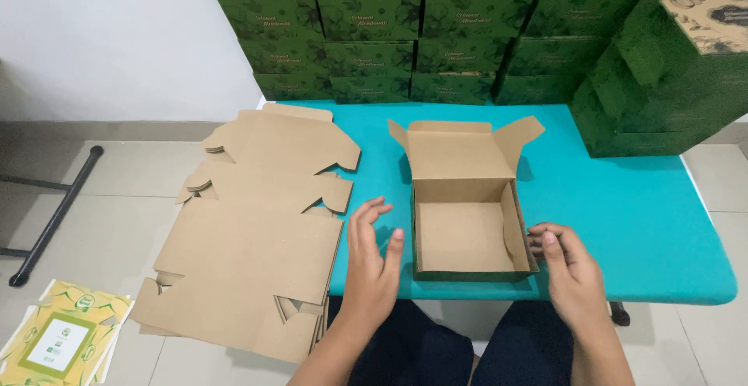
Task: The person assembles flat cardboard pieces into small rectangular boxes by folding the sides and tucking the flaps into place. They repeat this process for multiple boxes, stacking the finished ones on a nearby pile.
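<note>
An open brown cardboard box (466,230) with green outer sides stands on the teal table (623,207), its lid and side flaps raised at the back. My left hand (372,265) hovers just left of the box, fingers apart and holding nothing. My right hand (573,273) is at the box's right front corner, its fingertips touching the right wall. A stack of flat unfolded cardboard blanks (257,238) lies to the left, hanging over the table's left edge.
Stacked closed green boxes (389,35) line the back of the table and a taller pile (662,74) fills the back right. Yellow-green printed sheets (62,331) lie on the tiled floor at lower left. A black metal leg (54,215) crosses the floor at left.
</note>
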